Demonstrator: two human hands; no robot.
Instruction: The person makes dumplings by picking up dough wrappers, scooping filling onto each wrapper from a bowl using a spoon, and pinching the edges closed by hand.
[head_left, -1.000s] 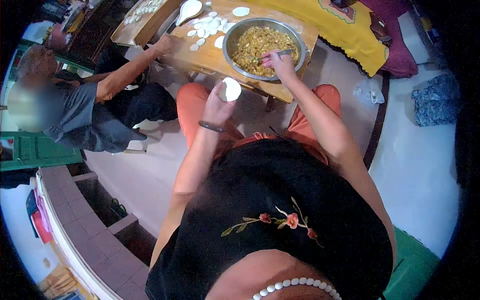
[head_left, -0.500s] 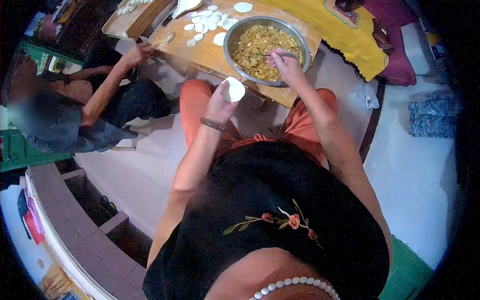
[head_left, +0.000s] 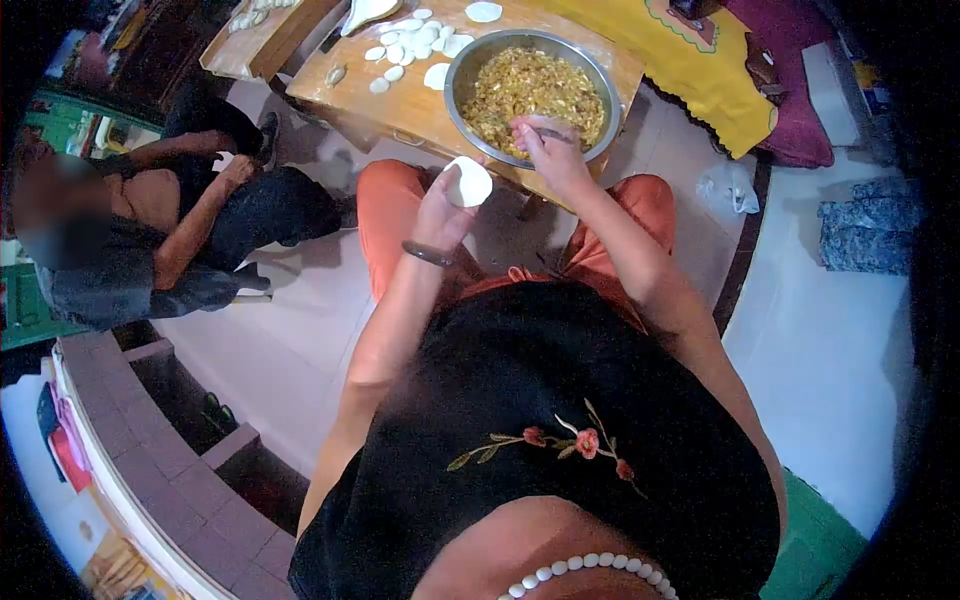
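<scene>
My left hand [head_left: 445,215] holds a round white dumpling wrapper [head_left: 468,183] on its fingers, in front of the table edge. My right hand [head_left: 548,150] is closed round a slim utensil [head_left: 552,134] at the near side of a steel bowl [head_left: 455,95]; its working end is hidden. Chopped yellow-brown filling [head_left: 530,85] fills much of the bowl. Left of the bowl, several small dough rounds [head_left: 420,40] and flat wrappers [head_left: 437,76] lie on the wooden table [head_left: 390,110]. One shaped dumpling [head_left: 335,75] sits near the table's left end.
On my left sits another person, whose hand [head_left: 238,168] is over their lap near something white [head_left: 222,160]. A wooden tray [head_left: 245,55] with dumplings stands at the upper left. A yellow cloth [head_left: 690,80] hangs at the right, and a plastic bag [head_left: 728,190] lies on the floor.
My right hand has drawn back toward the bowl's near rim with the utensil. My left hand has barely moved. The other person's hand has gone from the table edge back to their lap.
</scene>
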